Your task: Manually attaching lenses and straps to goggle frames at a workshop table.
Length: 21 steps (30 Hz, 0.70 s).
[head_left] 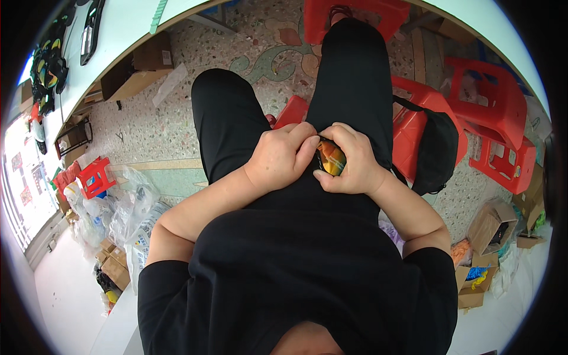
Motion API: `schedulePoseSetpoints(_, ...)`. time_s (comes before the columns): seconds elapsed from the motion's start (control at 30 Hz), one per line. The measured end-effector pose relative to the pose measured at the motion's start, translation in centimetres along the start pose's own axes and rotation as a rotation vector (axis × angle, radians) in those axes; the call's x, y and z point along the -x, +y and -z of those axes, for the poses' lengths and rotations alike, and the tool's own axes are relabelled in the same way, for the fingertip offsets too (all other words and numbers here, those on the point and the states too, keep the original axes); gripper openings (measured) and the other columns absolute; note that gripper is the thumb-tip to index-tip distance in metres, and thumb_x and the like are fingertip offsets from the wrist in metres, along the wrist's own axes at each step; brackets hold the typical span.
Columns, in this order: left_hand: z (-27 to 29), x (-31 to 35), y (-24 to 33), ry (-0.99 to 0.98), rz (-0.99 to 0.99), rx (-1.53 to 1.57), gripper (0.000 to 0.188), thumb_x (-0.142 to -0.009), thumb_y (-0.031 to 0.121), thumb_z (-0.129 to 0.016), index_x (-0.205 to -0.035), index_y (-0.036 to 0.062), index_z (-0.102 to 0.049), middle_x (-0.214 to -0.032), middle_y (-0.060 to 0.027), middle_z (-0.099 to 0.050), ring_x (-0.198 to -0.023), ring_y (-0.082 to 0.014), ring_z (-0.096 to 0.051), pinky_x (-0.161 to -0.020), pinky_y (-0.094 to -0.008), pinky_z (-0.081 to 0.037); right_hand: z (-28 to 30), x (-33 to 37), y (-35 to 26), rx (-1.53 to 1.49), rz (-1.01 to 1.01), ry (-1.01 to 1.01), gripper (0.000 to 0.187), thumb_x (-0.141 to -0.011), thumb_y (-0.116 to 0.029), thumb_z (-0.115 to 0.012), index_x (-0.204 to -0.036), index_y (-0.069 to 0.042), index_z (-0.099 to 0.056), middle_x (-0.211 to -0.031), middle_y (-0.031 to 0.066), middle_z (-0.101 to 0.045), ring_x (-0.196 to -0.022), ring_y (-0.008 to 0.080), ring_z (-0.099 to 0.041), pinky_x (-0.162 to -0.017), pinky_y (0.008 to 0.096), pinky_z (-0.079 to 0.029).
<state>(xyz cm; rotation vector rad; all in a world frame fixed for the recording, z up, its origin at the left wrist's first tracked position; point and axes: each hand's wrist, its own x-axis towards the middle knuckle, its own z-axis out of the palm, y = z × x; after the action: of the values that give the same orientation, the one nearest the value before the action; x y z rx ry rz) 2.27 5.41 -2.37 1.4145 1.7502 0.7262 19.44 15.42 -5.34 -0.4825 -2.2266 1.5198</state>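
Over my lap, both hands meet around a pair of sunglasses (331, 158). One dark-rimmed lens shows, with a shiny orange and yellow mirrored face and small pale print. My right hand (357, 161) curls round its right side, thumb at the lower edge and fingers along the top. Closed against the left edge of the lens is my left hand (279, 155), thumb and forefinger pressed together there. My left palm and fingers hide the rest of the sunglasses. Below them lie the black trousers (350, 83) on my legs.
A white table (121, 44) curves across the front, bearing several mirrored sunglasses (50, 68) at the far left. Red plastic stools (488, 97) stand at right, one with a black bag (438, 151). Plastic bags (133, 198) and cardboard boxes (115, 263) lie at left.
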Motion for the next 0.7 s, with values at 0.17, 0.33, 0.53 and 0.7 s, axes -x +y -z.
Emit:
schedulePoseSetpoints(0.17, 2.1, 1.3, 1.0, -0.092, -0.138, -0.033, 0.041, -0.087, 0.031, -0.07, -0.112, -0.001, -0.06, -0.094, -0.0179, -0.064, -0.082, -0.0355, -0.066, -0.07, -0.0411, -0.054, 2.2, 0.1, -1.7, -0.161, -0.175, -0.181, 0.053, -0.062, -0.023, -0.08, -0.106, 0.001, -0.061, -0.086, 0.0072, -0.054, -0.074, 0.021, -0.053, -0.068, 0.0294, -0.044)
schedulePoseSetpoints(0.33, 4.1, 3.3, 0.2, -0.304, -0.146, 0.124, 0.075, -0.083, 0.033, -0.077, -0.139, -0.003, -0.042, -0.118, -0.0234, -0.058, -0.108, -0.0374, -0.061, -0.094, -0.0396, -0.05, 2.5, 2.9, -2.9, -0.134, -0.231, -0.167, 0.066, -0.074, -0.027, -0.082, -0.127, 0.002, -0.057, -0.104, 0.0107, -0.058, -0.098, 0.0209, -0.056, -0.088, 0.0308, -0.044)
schedulePoseSetpoints(0.53, 3.6, 5.1, -0.2, -0.328, -0.083, 0.2, 0.078, -0.085, 0.024, -0.075, -0.147, 0.0, -0.035, -0.131, -0.022, -0.053, -0.12, -0.0365, -0.055, -0.104, -0.0394, -0.043, 1.3, 5.1, -3.2, -0.425, -0.335, -0.116, 0.068, -0.084, -0.017, -0.076, -0.141, 0.003, -0.045, -0.13, 0.0144, -0.053, -0.124, 0.023, -0.052, -0.107, 0.0342, -0.037)
schedulePoseSetpoints(0.7, 3.0, 5.6, -0.5, -0.246, -0.089, 0.264, 0.072, -0.087, 0.03, -0.074, -0.141, -0.0048, -0.042, -0.119, -0.0229, -0.059, -0.112, -0.0345, -0.06, -0.097, -0.0376, -0.048, 0.6, 5.3, -4.1, -0.716, -0.521, -0.109, 0.066, -0.086, -0.003, -0.072, -0.144, 0.004, -0.042, -0.138, 0.0127, -0.049, -0.129, 0.0189, -0.047, -0.11, 0.0332, -0.035)
